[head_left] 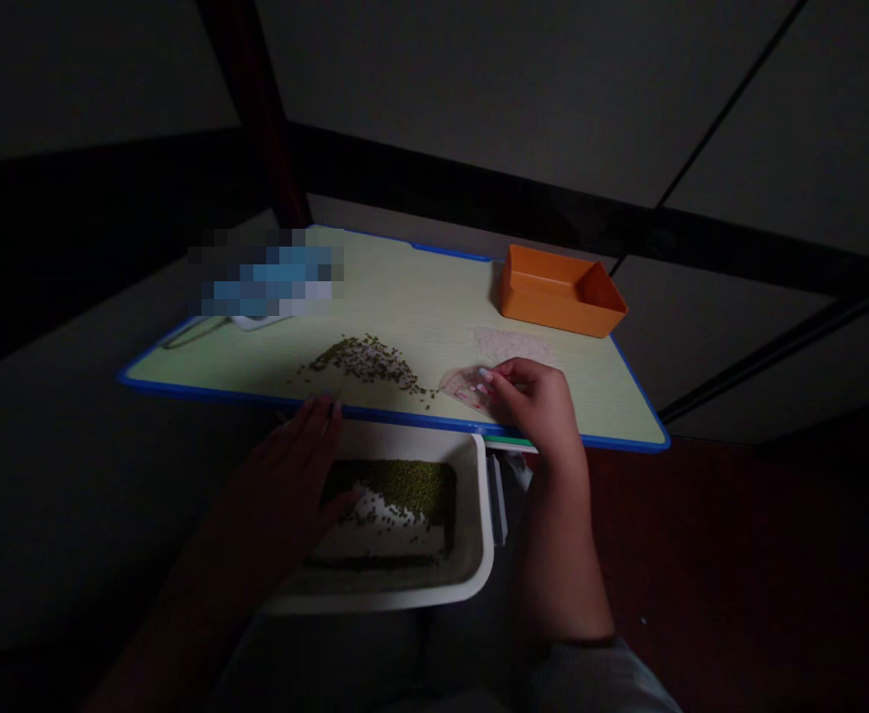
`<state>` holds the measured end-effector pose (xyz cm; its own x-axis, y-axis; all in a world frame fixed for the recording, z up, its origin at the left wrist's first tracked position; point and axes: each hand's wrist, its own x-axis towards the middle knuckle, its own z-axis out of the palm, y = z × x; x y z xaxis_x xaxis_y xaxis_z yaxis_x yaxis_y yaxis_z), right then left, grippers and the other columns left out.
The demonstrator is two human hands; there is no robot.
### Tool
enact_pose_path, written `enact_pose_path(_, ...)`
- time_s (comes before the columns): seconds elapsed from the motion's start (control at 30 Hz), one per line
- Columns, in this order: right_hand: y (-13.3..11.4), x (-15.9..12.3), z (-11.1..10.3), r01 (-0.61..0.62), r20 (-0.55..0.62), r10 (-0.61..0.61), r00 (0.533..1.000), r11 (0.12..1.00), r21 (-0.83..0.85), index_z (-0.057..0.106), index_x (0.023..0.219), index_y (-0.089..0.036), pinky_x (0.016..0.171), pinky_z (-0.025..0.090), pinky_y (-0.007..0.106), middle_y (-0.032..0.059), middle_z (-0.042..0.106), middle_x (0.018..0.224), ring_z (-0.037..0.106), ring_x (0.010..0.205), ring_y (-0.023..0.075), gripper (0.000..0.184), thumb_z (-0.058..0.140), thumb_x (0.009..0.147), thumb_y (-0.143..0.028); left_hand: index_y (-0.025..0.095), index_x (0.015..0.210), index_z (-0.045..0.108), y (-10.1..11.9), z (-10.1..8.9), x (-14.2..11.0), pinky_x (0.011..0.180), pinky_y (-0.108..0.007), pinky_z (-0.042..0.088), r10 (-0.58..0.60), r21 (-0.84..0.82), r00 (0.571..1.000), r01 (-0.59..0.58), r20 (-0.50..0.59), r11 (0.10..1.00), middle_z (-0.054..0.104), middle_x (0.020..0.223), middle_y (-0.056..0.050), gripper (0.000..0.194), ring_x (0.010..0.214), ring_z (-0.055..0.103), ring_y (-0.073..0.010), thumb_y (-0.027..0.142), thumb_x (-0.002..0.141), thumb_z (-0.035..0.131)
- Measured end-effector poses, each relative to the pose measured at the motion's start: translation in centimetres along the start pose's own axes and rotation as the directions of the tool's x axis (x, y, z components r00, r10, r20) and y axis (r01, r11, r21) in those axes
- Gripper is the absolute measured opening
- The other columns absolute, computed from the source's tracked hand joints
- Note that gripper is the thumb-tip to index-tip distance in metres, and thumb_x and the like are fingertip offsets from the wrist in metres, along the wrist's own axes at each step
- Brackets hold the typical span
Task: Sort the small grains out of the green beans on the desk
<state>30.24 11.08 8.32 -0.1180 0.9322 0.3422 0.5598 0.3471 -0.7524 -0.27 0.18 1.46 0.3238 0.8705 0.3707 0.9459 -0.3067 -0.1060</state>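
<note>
My left hand (297,485) lies with its fingers stretched out over the left edge of a white tray (479,555), which holds green mung beans (405,483). The fingertips reach the near edge of the small table (405,297). On the table lies a loose heap of the same beans (364,361). My right hand (534,396) rests on the table's near edge, fingers curled on a small clear plastic piece (464,384). A pale pile of grains (513,345) lies just beyond that hand.
An orange rectangular box (560,290) stands at the table's far right corner. A blurred blue and white thing (271,282) sits at the far left. The room around is dark, with floor on both sides of the table.
</note>
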Motion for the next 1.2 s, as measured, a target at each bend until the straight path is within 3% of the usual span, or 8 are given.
enact_pose_path(0.23, -0.5, 0.0, 0.6, 0.008, -0.01, -0.009, 1.0, 0.996, -0.093, 0.072, 0.076, -0.019, 0.063, 0.044, 0.028, 0.0083, 0.077, 0.074, 0.069, 0.068, 0.0205, 0.021, 0.063, 0.09, -0.033, 0.011, 0.16, 0.011, 0.0, -0.2, 0.0, 0.119, -0.052, 0.038, 0.013, -0.004, 1.0, -0.013, -0.016, 1.0, 0.033, 0.167, -0.022, 0.087, 0.153, 0.036, -0.0358, 0.065, 0.094, 0.028)
enact_pose_path(0.6, 0.0, 0.1, -0.4, -0.052, -0.058, 0.041, 0.997, 0.98, -0.194, 0.074, 0.078, -0.019, 0.062, 0.043, 0.029, 0.0085, 0.077, 0.075, 0.069, 0.069, 0.021, 0.022, 0.063, 0.09, -0.033, 0.015, 0.161, 0.005, -0.1, 0.0, -0.2, 0.121, -0.054, 0.036, -0.017, -0.036, 0.999, 0.018, 0.035, 0.999, 0.025, 0.17, -0.02, 0.087, 0.157, 0.029, -0.0353, 0.064, 0.094, 0.032)
enact_pose_path(0.87, 0.1, -0.1, -0.7, -0.073, -0.086, 0.06, 0.994, 0.984, -0.161, 0.073, 0.077, -0.019, 0.063, 0.043, 0.029, 0.0075, 0.077, 0.075, 0.067, 0.068, 0.0203, 0.023, 0.062, 0.089, -0.035, 0.013, 0.161, 0.006, -0.1, -0.2, -0.1, 0.121, -0.053, 0.037, -0.008, -0.023, 1.0, 0.009, 0.018, 1.0, 0.029, 0.169, -0.021, 0.088, 0.155, 0.033, -0.0357, 0.065, 0.094, 0.028)
enact_pose_path(1.03, 0.1, 0.0, -0.3, -0.001, -0.033, -0.002, 0.999, 0.995, -0.099, 0.074, 0.08, -0.019, 0.064, 0.044, 0.028, 0.0072, 0.077, 0.076, 0.067, 0.069, 0.0199, 0.023, 0.062, 0.09, -0.036, 0.012, 0.16, 0.006, -0.2, 0.1, -0.2, 0.121, -0.053, 0.037, 0.005, -0.01, 1.0, -0.005, 0.021, 1.0, 0.029, 0.168, -0.023, 0.088, 0.155, 0.032, -0.0366, 0.065, 0.094, 0.029)
enact_pose_path(1.2, 0.0, 0.3, -0.2, -0.03, -0.068, 0.014, 0.998, 0.969, -0.245, 0.074, 0.079, -0.018, 0.061, 0.04, 0.028, 0.0085, 0.076, 0.074, 0.066, 0.066, 0.0202, 0.023, 0.062, 0.09, -0.034, 0.013, 0.16, 0.008, -0.1, 0.1, -0.1, 0.12, -0.053, 0.038, -0.011, -0.02, 1.0, 0.011, 0.007, 1.0, 0.031, 0.168, -0.022, 0.086, 0.155, 0.034, -0.0357, 0.066, 0.094, 0.025)
